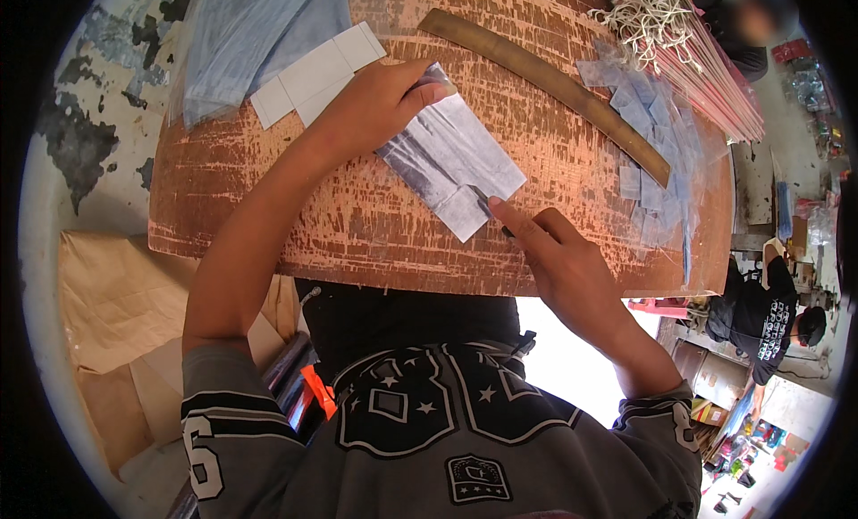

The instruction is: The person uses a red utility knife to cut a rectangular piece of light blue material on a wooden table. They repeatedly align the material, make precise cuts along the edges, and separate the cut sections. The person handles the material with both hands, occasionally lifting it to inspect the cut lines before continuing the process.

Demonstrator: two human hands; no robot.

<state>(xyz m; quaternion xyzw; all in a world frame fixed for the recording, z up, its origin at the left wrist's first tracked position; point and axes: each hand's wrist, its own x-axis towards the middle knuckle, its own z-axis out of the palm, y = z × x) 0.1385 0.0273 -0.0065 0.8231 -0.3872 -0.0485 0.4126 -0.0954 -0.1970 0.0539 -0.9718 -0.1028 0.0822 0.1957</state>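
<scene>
My left hand (pixel 386 104) grips the upper end of a white card with clear plastic film (pixel 460 148) over it, thumb on top and fingers curled at its edge. The film is creased and shiny, and the piece lies slanted on the worn table. In my right hand (pixel 565 258) is a small dark-handled knife (pixel 481 200), its blade against the film near the lower end of the card. My index finger rests along the knife, and most of its handle is hidden in my grip. Beside my left wrist lies a white card strip marked with lines (pixel 313 75).
Clear plastic sheets (pixel 250 37) lie at the far left of the worn brown table (pixel 357 242). A curved brown strip (pixel 554 81) crosses the far right, beside cut film pieces (pixel 648 126) and a bundle of pink sticks with white cords (pixel 706 72). Two other people are at the right.
</scene>
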